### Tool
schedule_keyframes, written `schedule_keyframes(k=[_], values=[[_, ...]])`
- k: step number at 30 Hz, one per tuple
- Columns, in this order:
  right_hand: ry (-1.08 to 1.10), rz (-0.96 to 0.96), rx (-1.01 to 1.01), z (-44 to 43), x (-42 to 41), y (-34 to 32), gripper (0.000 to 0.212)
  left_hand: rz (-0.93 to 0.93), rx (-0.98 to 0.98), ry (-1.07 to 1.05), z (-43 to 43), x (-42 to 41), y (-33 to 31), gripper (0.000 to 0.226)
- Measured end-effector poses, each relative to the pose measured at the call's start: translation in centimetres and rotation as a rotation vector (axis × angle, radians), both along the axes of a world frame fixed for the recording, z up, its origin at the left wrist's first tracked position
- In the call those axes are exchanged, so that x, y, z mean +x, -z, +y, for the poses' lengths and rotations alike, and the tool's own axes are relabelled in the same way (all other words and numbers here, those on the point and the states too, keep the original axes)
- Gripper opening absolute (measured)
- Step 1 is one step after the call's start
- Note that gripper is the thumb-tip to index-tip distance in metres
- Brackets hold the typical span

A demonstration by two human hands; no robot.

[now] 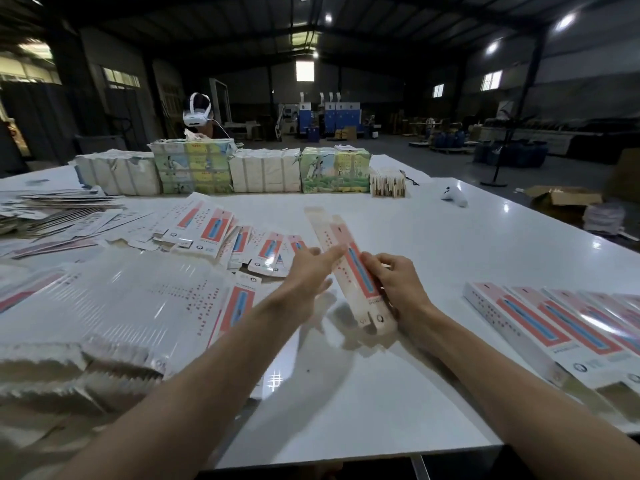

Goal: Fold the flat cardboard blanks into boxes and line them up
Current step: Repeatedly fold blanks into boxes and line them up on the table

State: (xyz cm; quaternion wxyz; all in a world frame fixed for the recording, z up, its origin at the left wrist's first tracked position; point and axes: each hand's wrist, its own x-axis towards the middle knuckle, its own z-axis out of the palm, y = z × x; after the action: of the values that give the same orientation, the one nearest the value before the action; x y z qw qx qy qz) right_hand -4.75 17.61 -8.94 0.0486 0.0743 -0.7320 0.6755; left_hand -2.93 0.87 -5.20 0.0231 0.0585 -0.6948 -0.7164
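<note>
— Head view: where's the blank [349, 268]?
— Above the table [450, 237], tilted, between both hands. The right hand [398, 282] curls its fingers round the right edge. The left hand [308, 271] presses straight fingers on its left side.
— And the boxes [554, 323]?
— Lined up at right.

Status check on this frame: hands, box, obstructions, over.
Left hand open, fingers straight against carton. Right hand grips its right edge. End flaps not closed. Folded boxes lined up right, loose blanks left.
</note>
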Motion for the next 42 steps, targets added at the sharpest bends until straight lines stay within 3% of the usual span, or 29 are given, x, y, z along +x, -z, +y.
schedule_keyframes(k=[2,4,6,10,13,15,18,21,23,28,34,39,42], values=[[-0.092,-0.064,-0.040,-0.3,0.0,0.3,0.037,-0.103,0.168,-0.012,0.7,0.0,1.5,0.028],[-0.149,-0.065,0.017,-0.5,0.1,0.5,0.038,-0.097,0.243,-0.014,0.6,-0.1,2.6,0.026],[-0.088,0.081,0.155,-0.4,0.2,0.5,0.040,-0.098,0.298,0.014,0.2,-0.1,3.1,0.028],[0.230,0.465,0.387,-0.2,-0.3,-0.2,0.022,-0.157,0.349,0.177,-0.3,1.1,3.2,0.031],[0.221,0.610,0.523,0.4,-0.8,-0.5,0.030,-0.099,0.283,0.289,0.3,1.4,3.5,0.034],[0.160,0.620,0.618,0.7,-1.1,-0.4,0.039,-0.054,0.209,0.323,0.5,1.6,3.6,0.031],[0.145,0.576,0.713,0.7,-1.3,-0.1,0.035,-0.023,0.102,0.304,0.4,1.9,3.4,0.025],[0.115,0.550,0.633,0.7,-1.1,-0.4,0.028,-0.057,0.067,0.216,0.4,1.9,2.9,0.067],[0.097,0.544,0.569,0.6,-1.0,-0.5,0.021,-0.091,0.087,0.209,0.4,1.9,2.7,0.078],[0.038,0.291,0.180,0.6,-0.9,-1.0,0.012,-0.062,0.025,0.194,0.5,1.6,3.0,0.052],[-0.192,0.113,-0.310,1.0,-1.2,-0.8,0.021,-0.110,0.123,0.345,1.1,2.1,2.9,0.064],[-0.204,0.103,-0.349,0.6,-1.3,-0.5,0.033,-0.170,0.289,0.361,1.1,2.1,2.6,0.052],[-0.207,0.067,-0.296,0.3,-1.2,-0.2,0.054,-0.196,0.398,0.331,0.9,1.7,2.2,0.052]])
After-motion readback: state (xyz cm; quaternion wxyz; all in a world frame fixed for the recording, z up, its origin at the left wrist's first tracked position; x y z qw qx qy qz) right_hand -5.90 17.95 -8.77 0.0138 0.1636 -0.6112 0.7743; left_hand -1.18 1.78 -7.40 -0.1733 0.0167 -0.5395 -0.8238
